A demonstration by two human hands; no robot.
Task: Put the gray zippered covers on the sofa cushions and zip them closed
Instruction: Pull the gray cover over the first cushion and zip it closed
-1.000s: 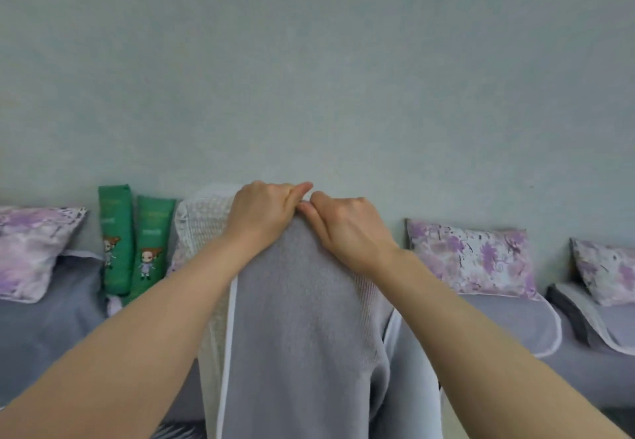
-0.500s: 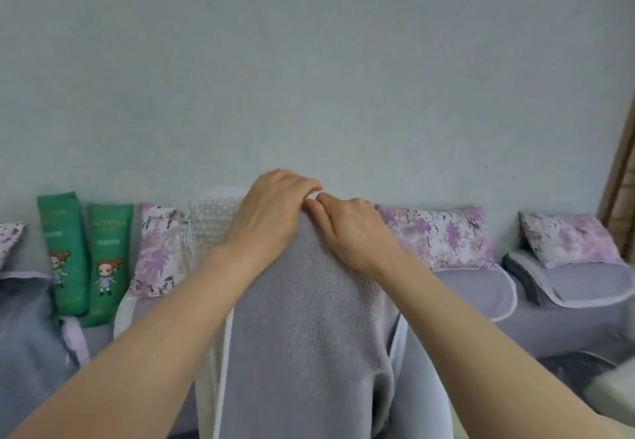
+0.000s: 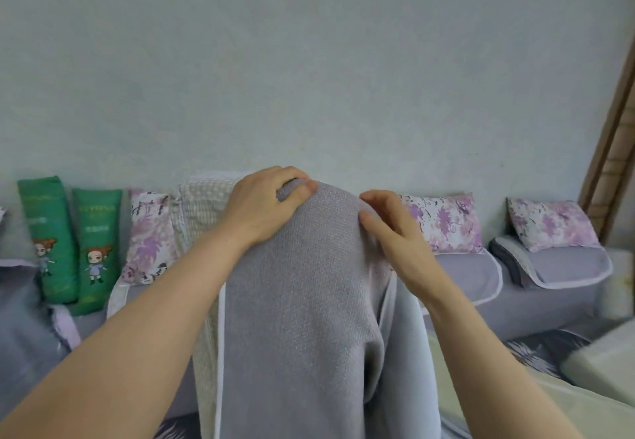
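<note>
Cover (image 3: 302, 301) stands upright, drawn over the cushion (image 3: 199, 205). Left hand (image 3: 261, 205) clutches a fold at the cover's top; right hand (image 3: 395, 232) pinches the cover's upper right edge between thumb and fingers.

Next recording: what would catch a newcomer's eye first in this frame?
The gray cover fills the centre, raised upright in front of the camera. Both hands are at its top: the left hand grips a fold and the right hand pinches the fabric beside it. Behind, two green pillows with cartoon figures stand at the left of the sofa, among purple floral pillows.
</note>
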